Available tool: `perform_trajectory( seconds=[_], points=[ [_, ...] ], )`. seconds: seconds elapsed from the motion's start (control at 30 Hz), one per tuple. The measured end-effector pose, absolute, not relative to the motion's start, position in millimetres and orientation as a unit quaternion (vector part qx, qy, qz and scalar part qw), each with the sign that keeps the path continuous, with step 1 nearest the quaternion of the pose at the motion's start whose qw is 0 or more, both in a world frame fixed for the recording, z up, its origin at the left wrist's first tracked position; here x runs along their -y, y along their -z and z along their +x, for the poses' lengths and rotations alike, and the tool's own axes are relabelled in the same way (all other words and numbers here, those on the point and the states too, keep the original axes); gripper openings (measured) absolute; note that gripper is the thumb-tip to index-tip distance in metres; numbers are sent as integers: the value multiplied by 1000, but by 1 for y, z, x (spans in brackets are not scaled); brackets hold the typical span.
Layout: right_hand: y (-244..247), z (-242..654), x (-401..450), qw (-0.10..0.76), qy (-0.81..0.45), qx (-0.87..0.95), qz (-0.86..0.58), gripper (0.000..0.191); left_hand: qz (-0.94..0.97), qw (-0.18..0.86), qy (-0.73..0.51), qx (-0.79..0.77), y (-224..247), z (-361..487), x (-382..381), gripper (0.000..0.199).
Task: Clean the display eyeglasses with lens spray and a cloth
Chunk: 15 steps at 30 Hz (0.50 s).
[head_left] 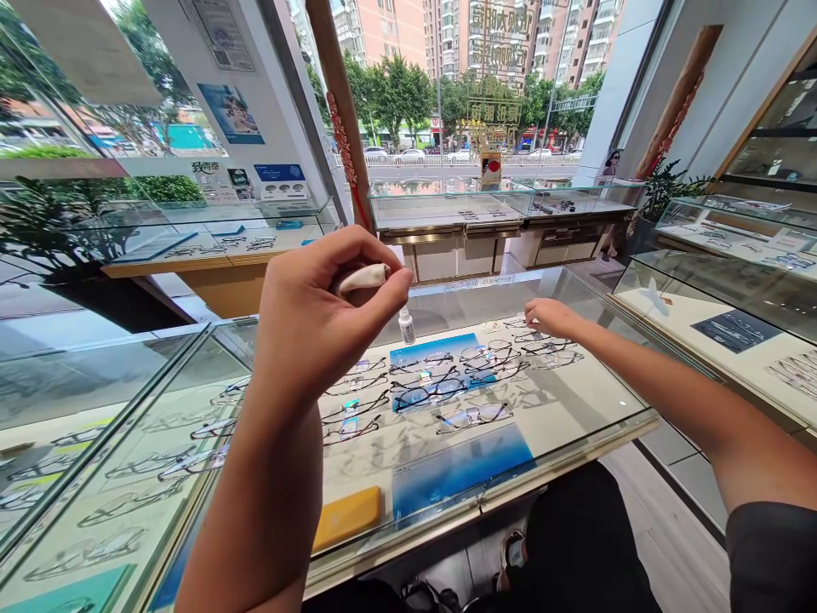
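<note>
In the head view my left hand is raised over the glass display counter, its fingers curled round a bunched white cloth. Past it stands a small white bottle with a printed label, upright on the counter. My right hand reaches out to the back right of the counter. Its fingers are pinched together at a pair of eyeglasses, though the fingertips are small and partly hidden. Several more eyeglasses lie in rows between my hands, and one pair is nearer to me.
Blue sheets and a yellow-orange case are toward the counter's front edge. Another glass case with eyeglasses adjoins at left. More display cases stand at right and along the window. A potted plant is at far left.
</note>
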State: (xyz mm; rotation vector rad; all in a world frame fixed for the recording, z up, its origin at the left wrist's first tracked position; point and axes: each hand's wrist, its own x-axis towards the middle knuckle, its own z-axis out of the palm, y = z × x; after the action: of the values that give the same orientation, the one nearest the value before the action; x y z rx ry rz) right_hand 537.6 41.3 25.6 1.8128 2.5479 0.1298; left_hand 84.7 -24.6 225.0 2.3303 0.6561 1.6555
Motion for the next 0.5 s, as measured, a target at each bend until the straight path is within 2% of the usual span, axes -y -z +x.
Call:
perform_trajectory(
  seconds=[0.27, 0.5],
  points=[
    [-37, 536, -41, 24, -14, -803, 595, 24, 790, 83, -570, -209, -227, 84, 25, 12],
    [-70, 512, -22, 9, -6, -766, 643, 15, 801, 72, -558, -206, -229, 83, 25, 10]
  ],
)
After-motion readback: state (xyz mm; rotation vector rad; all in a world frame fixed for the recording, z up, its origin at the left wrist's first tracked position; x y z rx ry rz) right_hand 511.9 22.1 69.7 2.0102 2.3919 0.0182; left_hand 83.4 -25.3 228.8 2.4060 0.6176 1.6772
